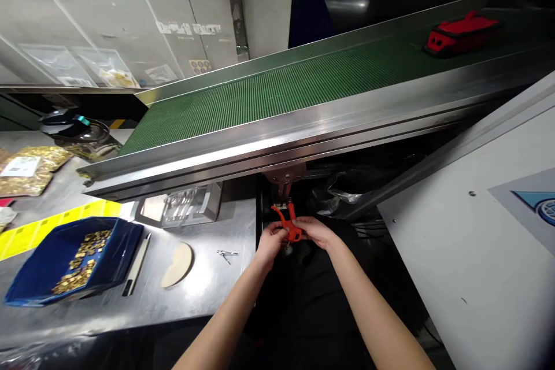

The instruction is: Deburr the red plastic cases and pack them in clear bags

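Note:
Low in front of my body, both hands hold an orange plastic part [293, 232] that has a thin curved arm and a thicker stub pointing away from me. On its left side, the fingers and thumb of my left hand [272, 239] are closed on it. My right hand [315, 230] grips it from the right, thumb near the stub. Just beyond the part, beneath the conveyor, stands a reddish metal fixture [285, 176]; I cannot tell whether the part touches it. My fingers hide some of the part's lower edge.
A green ribbed conveyor belt [260, 89] slopes across, carrying a red and black item [462, 33]. On the left metal table [208, 295] are a blue bin [124, 248] of brass pieces, a pen-like tool [137, 263] and a beige pad [177, 266]. A white panel [489, 231] stands right.

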